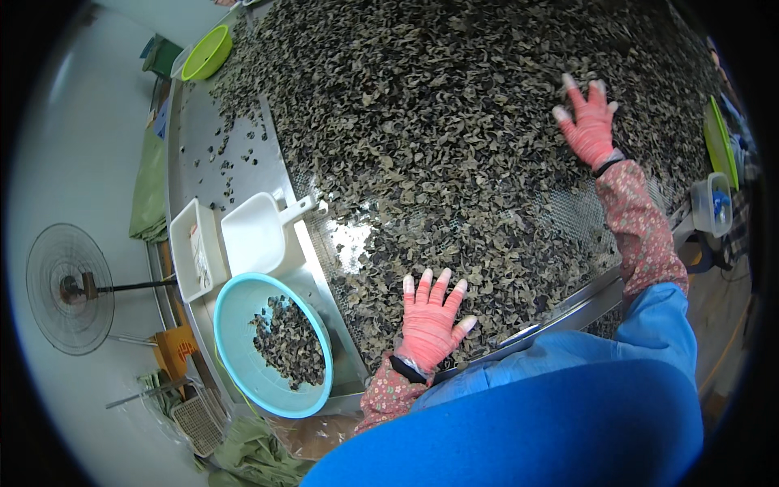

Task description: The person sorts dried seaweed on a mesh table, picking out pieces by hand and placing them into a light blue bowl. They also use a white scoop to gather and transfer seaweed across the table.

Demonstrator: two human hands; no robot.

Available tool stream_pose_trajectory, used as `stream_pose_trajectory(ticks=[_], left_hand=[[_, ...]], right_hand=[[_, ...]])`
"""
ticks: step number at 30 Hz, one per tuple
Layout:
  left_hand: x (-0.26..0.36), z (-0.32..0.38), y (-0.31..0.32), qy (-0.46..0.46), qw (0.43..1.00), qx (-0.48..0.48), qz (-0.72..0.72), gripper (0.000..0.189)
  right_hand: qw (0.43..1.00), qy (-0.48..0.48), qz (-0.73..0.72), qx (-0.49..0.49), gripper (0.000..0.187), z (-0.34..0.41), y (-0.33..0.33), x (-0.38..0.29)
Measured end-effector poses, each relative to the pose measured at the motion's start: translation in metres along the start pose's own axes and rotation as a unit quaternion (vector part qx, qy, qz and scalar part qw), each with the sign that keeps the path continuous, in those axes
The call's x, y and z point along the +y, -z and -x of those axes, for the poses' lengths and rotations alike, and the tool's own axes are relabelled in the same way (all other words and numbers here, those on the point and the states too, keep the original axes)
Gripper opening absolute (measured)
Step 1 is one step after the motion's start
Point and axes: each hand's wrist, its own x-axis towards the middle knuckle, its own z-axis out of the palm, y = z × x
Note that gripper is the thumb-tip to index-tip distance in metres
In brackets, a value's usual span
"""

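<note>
Both hands wear pink knitted gloves with white fingertips. My left hand [431, 319] lies spread on a layer of dark dried pieces, which look like wood ear fungus [420, 122], near the table's front edge. Farther forward and to the right, my right hand [589, 125] rests on the same layer, fingers apart. Neither hand grips anything that I can see. Patches of the wire mesh tabletop [569, 219] show through the pieces. To the left of my left hand, a light blue plastic basin [228, 341] holds a heap of the same pieces.
A white plastic scoop [255, 234] and a white tray [182, 262] sit on the metal side shelf [195, 140]. Beyond is a lime green basin [207, 55]. A clear container [711, 207] and a green basin [720, 143] are at right, beside a partly seen person. A fan [70, 289] stands left.
</note>
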Motion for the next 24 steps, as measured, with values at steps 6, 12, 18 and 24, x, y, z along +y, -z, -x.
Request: stream_pose_trajectory(ticks=[6, 12, 18, 24], left_hand=[[0.001, -0.002, 0.002, -0.012, 1.0, 0.016, -0.012, 0.065], [0.002, -0.001, 0.0, -0.014, 0.999, 0.013, -0.028, 0.065], [0.002, -0.001, -0.002, -0.013, 0.999, 0.012, -0.028, 0.066], [0.002, -0.002, 0.0, -0.014, 0.999, 0.01, -0.029, 0.065]], right_hand=[[0.993, 0.092, -0.044, -0.056, 0.066, 0.082, 0.03, -0.017], [0.959, 0.181, -0.13, -0.178, 0.052, 0.152, 0.074, -0.035], [0.819, 0.185, -0.342, -0.422, 0.037, 0.158, 0.126, 0.028], [0.951, -0.116, -0.156, -0.24, 0.057, 0.138, 0.085, 0.09]])
